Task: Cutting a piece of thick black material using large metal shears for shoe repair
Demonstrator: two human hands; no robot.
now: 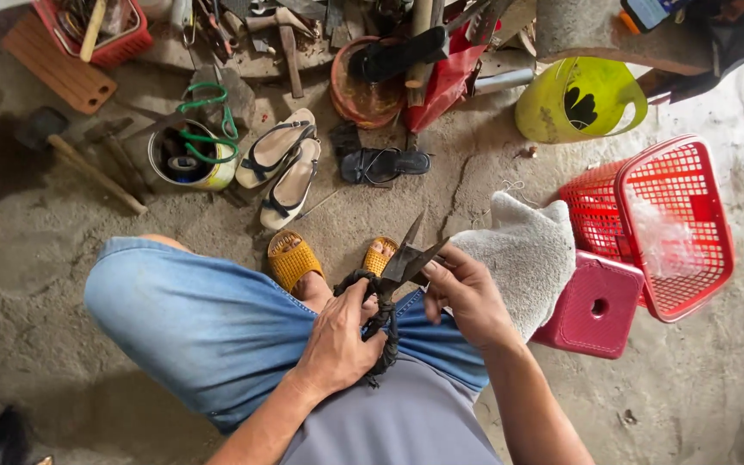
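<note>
Dark iron shears (406, 256), blades parted, handles wrapped in black cord

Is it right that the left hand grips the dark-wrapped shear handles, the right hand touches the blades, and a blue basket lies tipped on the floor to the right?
Not quite: the head view shows the basket is red, not blue. The left hand does grip the wrapped handles of the shears, the right hand touches the blades, and the basket lies tipped at right.

Our bare left hand (337, 340) and right hand (468, 295), forearms uncovered with no sleeves reaching them, our faded blue denim shorts (208, 331), our grey shirt (411, 422), our yellow perforated rubber slippers (292, 258)
</note>
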